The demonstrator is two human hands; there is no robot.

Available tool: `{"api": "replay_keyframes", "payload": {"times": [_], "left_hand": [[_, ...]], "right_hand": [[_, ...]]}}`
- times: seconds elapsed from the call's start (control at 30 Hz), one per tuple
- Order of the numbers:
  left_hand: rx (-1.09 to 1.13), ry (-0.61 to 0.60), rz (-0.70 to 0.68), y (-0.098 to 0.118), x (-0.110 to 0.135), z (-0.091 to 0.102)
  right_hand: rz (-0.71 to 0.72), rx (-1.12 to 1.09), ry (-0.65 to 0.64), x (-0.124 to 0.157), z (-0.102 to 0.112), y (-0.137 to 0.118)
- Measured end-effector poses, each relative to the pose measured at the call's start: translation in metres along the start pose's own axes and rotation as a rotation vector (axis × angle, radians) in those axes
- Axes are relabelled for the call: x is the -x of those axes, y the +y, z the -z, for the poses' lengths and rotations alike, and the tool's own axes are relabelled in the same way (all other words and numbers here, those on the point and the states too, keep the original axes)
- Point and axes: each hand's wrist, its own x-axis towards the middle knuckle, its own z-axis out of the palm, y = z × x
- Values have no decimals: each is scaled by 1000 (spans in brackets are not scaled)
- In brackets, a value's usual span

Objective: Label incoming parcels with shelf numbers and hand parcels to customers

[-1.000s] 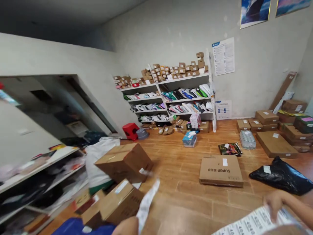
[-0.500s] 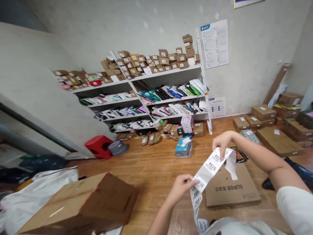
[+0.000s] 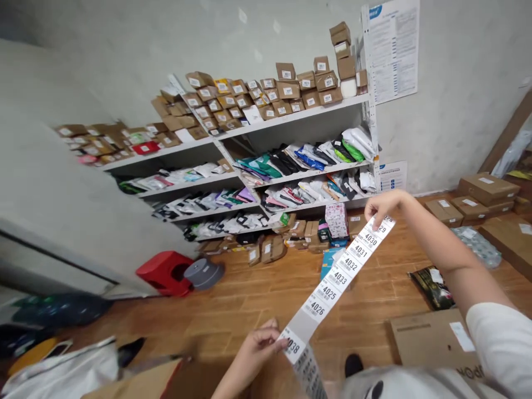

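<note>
A long strip of white number labels (image 3: pixel 339 278) is stretched slantwise between my two hands. My left hand (image 3: pixel 262 344) pinches it low down, beside the label 4038. Up at the other end, my right hand (image 3: pixel 381 209) grips the strip between thumb and fingers near 4028 and 4029. Between them I read 4030 to 4033, then 4025 and 4026, then a bare patch of backing. Below my left hand the rest of the strip hangs down, its print blurred.
White shelves (image 3: pixel 291 117) along the wall hold labelled boxes and bagged parcels. A red stool (image 3: pixel 164 272) and grey basin (image 3: pixel 203 274) stand left. Cartons (image 3: pixel 488 189) lie right, a flat carton (image 3: pixel 432 335) by my feet, another carton (image 3: pixel 137 382) at lower left.
My hands have moved apart, right hand up and left hand down and leftward, so more labels show between them. The view has shifted closer to the shelves.
</note>
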Motion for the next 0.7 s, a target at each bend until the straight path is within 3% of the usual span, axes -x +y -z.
{"api": "replay_keyframes", "payload": {"times": [0.13,0.23,0.3,0.4,0.47,0.53,0.63,0.7], "left_hand": [[-25,-132,-6,-34,-69,84],[45,-382,-3,-37,-124,123],[147,-555,-48,-21,-165,128],[368,-715,-159,20,-233,108],[490,-590,-230,47,-281,87],[558,-349,-258,64,-327,70],[608,-24,-215,67,-386,60],[600,110,-190,59,-416,64]], "right_hand": [[6,-155,138,-58,47,6],[75,-289,215,-98,68,7],[123,-299,213,-127,76,6],[179,-283,164,-174,89,4],[221,-300,147,-205,101,6],[258,-323,160,-235,116,13],[329,-363,281,-275,137,32],[377,-412,402,-299,144,47]]}}
